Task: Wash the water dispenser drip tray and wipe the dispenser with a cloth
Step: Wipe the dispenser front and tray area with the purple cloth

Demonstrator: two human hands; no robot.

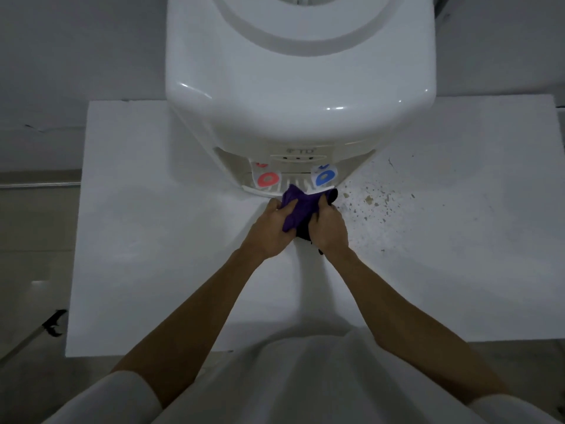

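Observation:
A white tabletop water dispenser point(299, 87) stands at the back of a white table point(153, 240). Its red tap point(267, 179) and blue tap point(324, 178) hang over the white slotted drip tray point(290, 183) at its base. A bunched purple cloth point(298, 206) lies against the tray's front edge. My left hand point(270, 231) grips the cloth's left side and my right hand point(328, 228) grips its right side. A dark part of the cloth shows between and under my hands.
Brown specks and chipped spots point(373, 200) are scattered on the table right of the dispenser. A grey wall rises behind. A dark clamp-like object point(55, 324) sits beyond the table's left front corner, over the floor.

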